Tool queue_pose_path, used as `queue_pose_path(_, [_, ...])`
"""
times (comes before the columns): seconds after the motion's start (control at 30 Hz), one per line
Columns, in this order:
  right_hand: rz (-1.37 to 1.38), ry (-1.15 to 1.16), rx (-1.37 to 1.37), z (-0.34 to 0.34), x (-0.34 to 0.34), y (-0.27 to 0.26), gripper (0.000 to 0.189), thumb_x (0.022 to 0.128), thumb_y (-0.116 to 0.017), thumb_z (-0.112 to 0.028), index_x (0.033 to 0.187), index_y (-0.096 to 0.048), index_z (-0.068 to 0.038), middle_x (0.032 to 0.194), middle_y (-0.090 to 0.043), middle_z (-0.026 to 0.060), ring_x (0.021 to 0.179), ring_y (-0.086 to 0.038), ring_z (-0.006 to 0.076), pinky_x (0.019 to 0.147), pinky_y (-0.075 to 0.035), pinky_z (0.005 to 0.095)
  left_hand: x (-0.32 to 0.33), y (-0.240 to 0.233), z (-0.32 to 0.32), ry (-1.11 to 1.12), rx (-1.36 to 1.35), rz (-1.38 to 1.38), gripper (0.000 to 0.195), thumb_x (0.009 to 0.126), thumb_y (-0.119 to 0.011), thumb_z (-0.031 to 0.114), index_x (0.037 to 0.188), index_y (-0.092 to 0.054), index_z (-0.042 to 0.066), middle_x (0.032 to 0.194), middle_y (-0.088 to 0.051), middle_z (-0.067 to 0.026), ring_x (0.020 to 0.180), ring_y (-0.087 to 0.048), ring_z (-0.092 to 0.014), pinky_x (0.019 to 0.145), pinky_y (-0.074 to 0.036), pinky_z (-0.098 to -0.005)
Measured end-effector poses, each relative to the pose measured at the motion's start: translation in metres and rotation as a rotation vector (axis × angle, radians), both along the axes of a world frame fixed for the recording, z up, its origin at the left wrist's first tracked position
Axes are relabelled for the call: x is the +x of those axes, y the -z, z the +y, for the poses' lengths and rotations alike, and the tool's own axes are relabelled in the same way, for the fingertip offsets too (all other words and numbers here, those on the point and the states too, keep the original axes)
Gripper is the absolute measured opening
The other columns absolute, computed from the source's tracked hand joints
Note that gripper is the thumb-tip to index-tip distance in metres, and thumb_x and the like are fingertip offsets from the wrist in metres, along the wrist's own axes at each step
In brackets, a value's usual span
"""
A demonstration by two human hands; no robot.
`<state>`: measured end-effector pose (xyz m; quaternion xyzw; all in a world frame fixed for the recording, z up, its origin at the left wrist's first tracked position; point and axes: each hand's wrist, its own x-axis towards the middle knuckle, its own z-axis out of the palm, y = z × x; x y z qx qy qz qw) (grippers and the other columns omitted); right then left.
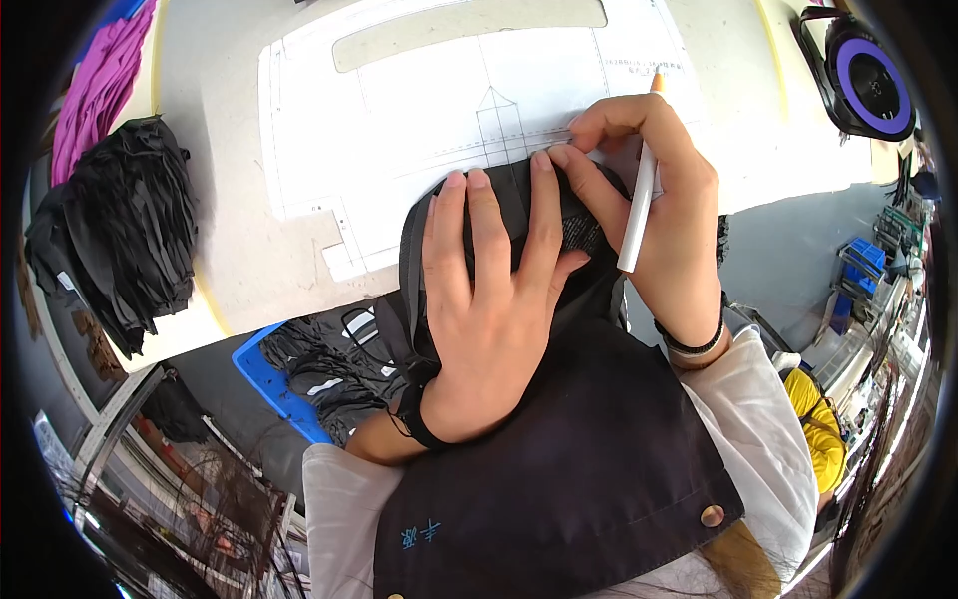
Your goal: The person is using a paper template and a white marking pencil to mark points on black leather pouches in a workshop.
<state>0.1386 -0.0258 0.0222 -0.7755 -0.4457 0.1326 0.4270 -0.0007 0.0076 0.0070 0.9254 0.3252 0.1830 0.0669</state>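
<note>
A black fabric piece (513,196) with mesh parts overlaps the lower edge of a white paper pattern (419,112) marked with ruled and dashed lines. My left hand (486,314) lies over the fabric, fingers spread and fingertips near its upper edge. Opposite it, my right hand (658,195) has its thumb at that edge, close to my left fingertips. A white pen-like marker (638,217) with an orange end rests in the right hand, the orange end pointing away from me. My hands hide much of the fabric.
Stacked black fabric pieces (120,232) and purple fabric (105,82) lie on the table's (232,172) left. A blue crate (258,374) of black pieces stands below. A round purple-and-black device (872,78) is at far right. A person in yellow (819,427) is behind, right.
</note>
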Motion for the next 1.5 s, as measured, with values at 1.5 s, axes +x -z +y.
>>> queue_pose_path(1.5, [0.421, 0.068, 0.067, 0.045, -0.024, -0.01, 0.029, 0.083, -0.072, -0.014, 0.061, -0.055, -0.003, 0.054, -0.055, -0.0007, 0.046, -0.048, 0.0026, 0.044, -0.033, 0.0167, -0.004, 0.01, 0.0, -0.005, -0.038, -0.064, 0.045, 0.095, -0.041, 0.045, 0.119, -0.06, 0.012, 0.121, -0.049, -0.0172, 0.12, -0.047, -0.033, 0.096, -0.048, -0.0432])
